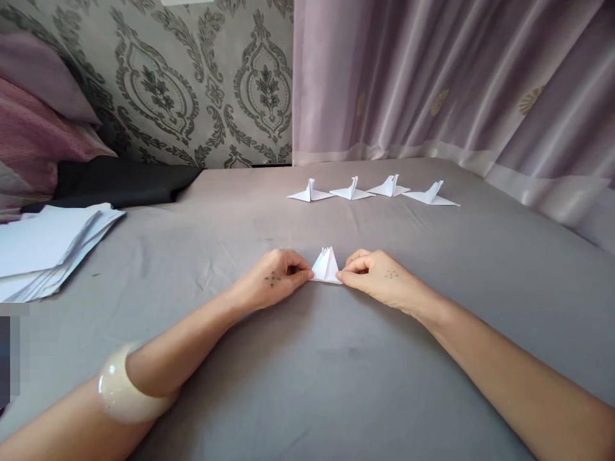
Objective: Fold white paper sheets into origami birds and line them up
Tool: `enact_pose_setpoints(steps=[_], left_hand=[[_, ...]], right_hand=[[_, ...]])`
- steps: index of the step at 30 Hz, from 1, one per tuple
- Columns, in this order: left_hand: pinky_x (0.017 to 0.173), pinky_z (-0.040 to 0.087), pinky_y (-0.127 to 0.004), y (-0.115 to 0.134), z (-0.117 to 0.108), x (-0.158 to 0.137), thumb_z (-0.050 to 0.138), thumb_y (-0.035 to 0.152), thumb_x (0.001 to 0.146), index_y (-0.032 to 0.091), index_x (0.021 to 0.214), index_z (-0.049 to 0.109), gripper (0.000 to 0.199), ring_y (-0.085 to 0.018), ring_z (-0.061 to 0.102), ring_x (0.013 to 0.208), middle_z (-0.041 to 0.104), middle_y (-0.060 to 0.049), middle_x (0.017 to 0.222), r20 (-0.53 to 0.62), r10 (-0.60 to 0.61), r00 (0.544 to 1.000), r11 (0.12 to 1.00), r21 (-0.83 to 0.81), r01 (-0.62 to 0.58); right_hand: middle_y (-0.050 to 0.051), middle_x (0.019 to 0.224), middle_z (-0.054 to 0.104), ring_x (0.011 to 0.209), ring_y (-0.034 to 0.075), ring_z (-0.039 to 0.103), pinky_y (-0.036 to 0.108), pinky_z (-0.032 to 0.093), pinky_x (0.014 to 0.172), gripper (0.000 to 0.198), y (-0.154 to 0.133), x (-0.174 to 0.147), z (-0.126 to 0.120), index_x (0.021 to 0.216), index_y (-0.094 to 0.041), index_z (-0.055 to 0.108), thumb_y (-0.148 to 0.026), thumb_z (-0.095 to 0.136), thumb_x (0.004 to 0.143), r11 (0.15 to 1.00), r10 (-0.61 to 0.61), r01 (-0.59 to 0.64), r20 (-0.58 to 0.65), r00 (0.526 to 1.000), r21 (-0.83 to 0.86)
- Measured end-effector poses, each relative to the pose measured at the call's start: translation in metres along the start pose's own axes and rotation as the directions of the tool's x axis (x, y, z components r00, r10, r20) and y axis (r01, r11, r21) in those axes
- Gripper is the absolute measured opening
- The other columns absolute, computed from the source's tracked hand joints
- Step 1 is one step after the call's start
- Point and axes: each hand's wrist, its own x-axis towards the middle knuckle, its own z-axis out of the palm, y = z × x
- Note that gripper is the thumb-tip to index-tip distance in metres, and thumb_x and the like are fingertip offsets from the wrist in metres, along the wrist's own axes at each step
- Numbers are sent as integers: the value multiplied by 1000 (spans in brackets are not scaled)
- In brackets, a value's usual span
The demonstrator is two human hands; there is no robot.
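Note:
A small folded white paper figure [326, 266] stands over the grey sheet in the middle of the view, its narrow tips pointing up. My left hand [276, 276] pinches its lower left corner between thumb and fingers. On the opposite side, my right hand [377, 274] grips the lower right corner in the same way. Both hands are closed, with the paper stretched between them. A pale bangle [129, 387] circles my left forearm.
Several folded white paper birds [353, 190] stand in a row farther back. At the left lies a stack of white paper [43, 240] beside a black cloth [125, 182]. Purple curtains [384, 77] and a patterned wall [216, 83] border the grey sheet [307, 384].

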Motion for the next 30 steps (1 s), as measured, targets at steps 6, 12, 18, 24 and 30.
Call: enact_pose_setpoints(steps=[6, 12, 18, 24, 30], left_hand=[[52, 39, -23, 3, 2, 2, 54, 36, 82, 16, 77, 70, 25, -13, 51, 59, 61, 0, 66, -1, -59, 998, 998, 5, 59], [53, 39, -24, 1, 7, 4, 55, 34, 80, 17, 73, 67, 22, -13, 53, 58, 61, 0, 66, -42, -61, 997, 997, 43, 63], [56, 42, -27, 2, 12, 4, 55, 27, 80, 17, 69, 64, 17, -15, 55, 62, 64, -2, 71, -94, -1, 996, 991, 131, 13], [66, 44, -31, -6, 26, 1, 54, 16, 82, 17, 79, 57, 5, -19, 53, 74, 61, -4, 80, -216, 205, 955, 930, 346, -122], [75, 45, -34, 1, 34, -10, 37, 5, 91, 16, 96, 60, 26, -20, 52, 84, 61, -5, 93, -44, 424, 905, 770, 543, -334]], right_hand=[[1, 91, 60, 53, 7, 44, 25, 34, 51, 36, 1, 1, 4, 49, -17, 52, -38, 59, 77, 999, -18, 15, -58, 998, -50], [1, 90, 62, 55, 8, 46, 26, 35, 52, 32, 3, 1, 9, 52, -18, 56, -37, 58, 79, 994, -34, 25, -92, 995, -106], [0, 89, 60, 55, 9, 48, 26, 38, 51, 31, 7, -5, 16, 56, -20, 53, -33, 54, 84, 976, -113, 80, -159, 981, -201], [0, 89, 57, 56, 9, 51, 26, 41, 55, 19, 10, -10, 23, 68, -21, 49, -23, 54, 87, 928, -219, 134, -217, 951, -346], [1, 92, 60, 74, 13, 59, 26, 42, 62, 17, 6, -18, 31, 91, -22, 56, -9, 45, 91, 830, -385, 260, -170, 907, -493]])
